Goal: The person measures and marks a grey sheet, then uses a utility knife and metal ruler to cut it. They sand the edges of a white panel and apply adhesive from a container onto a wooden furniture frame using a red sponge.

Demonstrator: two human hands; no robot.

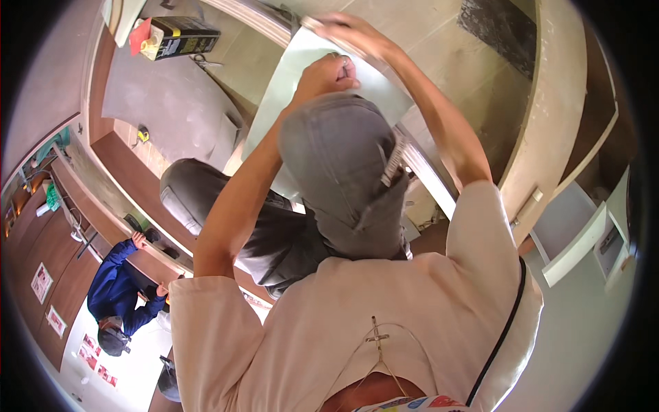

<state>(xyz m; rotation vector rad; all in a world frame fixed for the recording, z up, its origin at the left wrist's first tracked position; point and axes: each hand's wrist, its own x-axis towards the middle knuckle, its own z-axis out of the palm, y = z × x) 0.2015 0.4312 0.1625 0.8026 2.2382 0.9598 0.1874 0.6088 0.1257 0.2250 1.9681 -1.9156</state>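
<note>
A pale, smooth panel [285, 77] lies slanted in front of me, partly hidden behind my raised knee [336, 151]. My left hand [328, 74] rests on the panel with its fingers curled in, and I see nothing between them. Farther out, my right hand [353, 36] is at the panel's far edge, slightly smeared by motion. A small pale piece [313, 23] shows under its fingertips, and its kind is unclear.
At the far left, a dark rectangular can [185, 38] stands near scissors [204, 62]. A yellow tape measure [142, 134] lies closer. A curved wooden frame [549, 103] rises on the right, with open drawers [580, 240] below. A co-worker in blue [117, 288] is at the left.
</note>
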